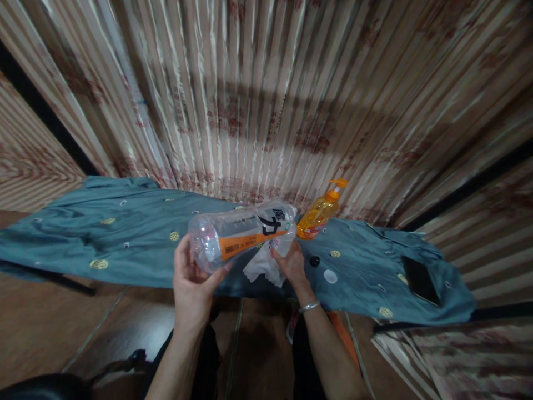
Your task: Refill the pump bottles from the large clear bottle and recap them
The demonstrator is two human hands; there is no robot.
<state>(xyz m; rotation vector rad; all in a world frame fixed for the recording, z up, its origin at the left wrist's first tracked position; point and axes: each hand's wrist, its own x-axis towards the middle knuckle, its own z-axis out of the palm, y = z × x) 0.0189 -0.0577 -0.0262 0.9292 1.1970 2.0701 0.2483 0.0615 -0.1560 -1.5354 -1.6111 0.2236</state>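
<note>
A large clear plastic bottle (245, 230) with an orange and black label lies tilted across the middle, above the cloth-covered table. My left hand (195, 280) grips its wide base from below, thumb along the near side. At the bottle's other end, my right hand (291, 261) is closed on a crumpled white wipe (264, 266) that hangs down beneath the bottle. The bottle's neck is partly hidden by that hand. Just behind my right hand stands a pump bottle (318, 216) of orange liquid. A small black cap (315, 261) and a white disc (330, 276) lie close by.
A teal patterned cloth (137, 239) covers the narrow table. Toward its right end lies a black phone (420, 280). Corrugated printed sheeting (258, 111) hangs directly behind. Dark metal poles (433, 205) slant at the sides. A dark curved object (50, 386) shows at lower left.
</note>
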